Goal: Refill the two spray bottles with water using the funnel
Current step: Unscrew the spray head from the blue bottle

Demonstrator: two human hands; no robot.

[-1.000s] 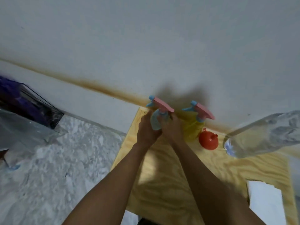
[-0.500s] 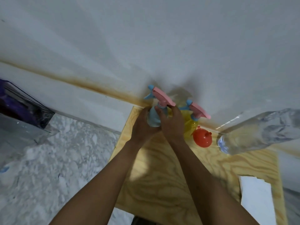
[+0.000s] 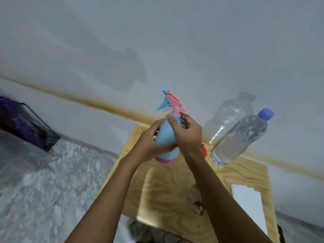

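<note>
A blue spray bottle (image 3: pixel 165 132) with a pink base and pink trigger head is held up above the wooden board (image 3: pixel 168 193). My left hand (image 3: pixel 149 142) wraps its lower body. My right hand (image 3: pixel 187 134) grips it near the neck, thumb and fingers just below the pink collar. Only a sliver of the orange funnel (image 3: pixel 203 150) shows behind my right wrist. A clear water bottle (image 3: pixel 240 137) with a blue cap stands at the board's back right. The yellow spray bottle is hidden behind my hands.
A white wall rises right behind the board. A white flat block (image 3: pixel 249 202) lies at the board's right edge. A dark glass box (image 3: pixel 26 127) sits on the marbled floor (image 3: pixel 52 181) at the left.
The blue spray bottle has been lifted off the board and drawn toward me. My right hand has shifted up to its neck. The yellow bottle is now hidden.
</note>
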